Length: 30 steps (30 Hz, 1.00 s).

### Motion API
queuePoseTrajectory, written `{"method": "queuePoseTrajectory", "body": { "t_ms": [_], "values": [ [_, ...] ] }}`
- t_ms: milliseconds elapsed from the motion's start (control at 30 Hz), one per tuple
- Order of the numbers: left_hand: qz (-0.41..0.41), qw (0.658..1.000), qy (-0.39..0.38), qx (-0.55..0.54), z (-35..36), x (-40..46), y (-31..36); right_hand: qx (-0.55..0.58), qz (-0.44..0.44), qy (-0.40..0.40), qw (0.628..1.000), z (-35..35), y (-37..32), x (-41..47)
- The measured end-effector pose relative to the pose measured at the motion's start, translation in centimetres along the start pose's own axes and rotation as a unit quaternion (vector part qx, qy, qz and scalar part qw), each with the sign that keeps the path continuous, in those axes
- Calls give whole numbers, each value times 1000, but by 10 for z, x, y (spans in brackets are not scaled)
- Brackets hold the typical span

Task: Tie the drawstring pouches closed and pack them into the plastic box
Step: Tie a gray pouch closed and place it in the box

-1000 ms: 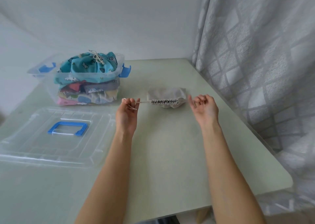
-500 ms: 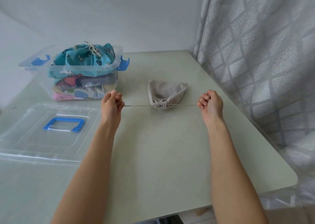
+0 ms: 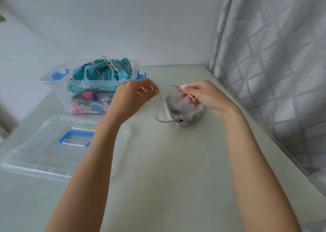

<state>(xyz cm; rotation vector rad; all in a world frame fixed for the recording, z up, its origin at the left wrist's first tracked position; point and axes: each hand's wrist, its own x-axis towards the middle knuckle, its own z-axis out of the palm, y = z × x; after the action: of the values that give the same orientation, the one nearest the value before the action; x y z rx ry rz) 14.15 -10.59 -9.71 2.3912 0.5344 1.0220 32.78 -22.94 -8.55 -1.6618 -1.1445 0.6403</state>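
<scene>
A small grey drawstring pouch (image 3: 178,109) lies on the pale green table (image 3: 167,161), its mouth cinched tight and facing me. My left hand (image 3: 134,97) pinches the left loop of the drawstring (image 3: 157,108), which hangs slack down to the pouch's mouth. My right hand (image 3: 199,95) hovers over the pouch and pinches the right cord end between thumb and fingers. At the back left stands the clear plastic box (image 3: 98,87) with blue latches, filled with several tied patterned pouches; a turquoise one (image 3: 102,72) bulges above its rim.
The box's clear lid (image 3: 53,148) with a blue handle lies flat on the table at the left, partly under my left forearm. A grey patterned curtain (image 3: 273,55) hangs along the table's right edge. A white wall closes the back.
Both hands have come inward and lifted from their wide, taut pull. The cords now hang slack. The pouch's mouth stays cinched.
</scene>
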Motion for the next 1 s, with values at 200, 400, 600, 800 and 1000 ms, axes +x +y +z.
{"method": "queuePoseTrajectory", "body": {
  "t_ms": [200,400,600,800,1000],
  "values": [
    [-22,993,20,-117,20,16,3,-39,-22,-83,996,23,-10,15],
    [-51,985,18,-161,33,17,-6,32,-41,-40,998,32,3,22],
    [-131,977,113,-121,34,19,-33,71,-9,-20,997,31,18,31],
    [-100,991,61,-70,39,20,-29,106,33,23,994,16,26,40],
    [-66,993,-32,-95,56,18,-21,76,7,-50,996,7,27,36]
  ]
}}
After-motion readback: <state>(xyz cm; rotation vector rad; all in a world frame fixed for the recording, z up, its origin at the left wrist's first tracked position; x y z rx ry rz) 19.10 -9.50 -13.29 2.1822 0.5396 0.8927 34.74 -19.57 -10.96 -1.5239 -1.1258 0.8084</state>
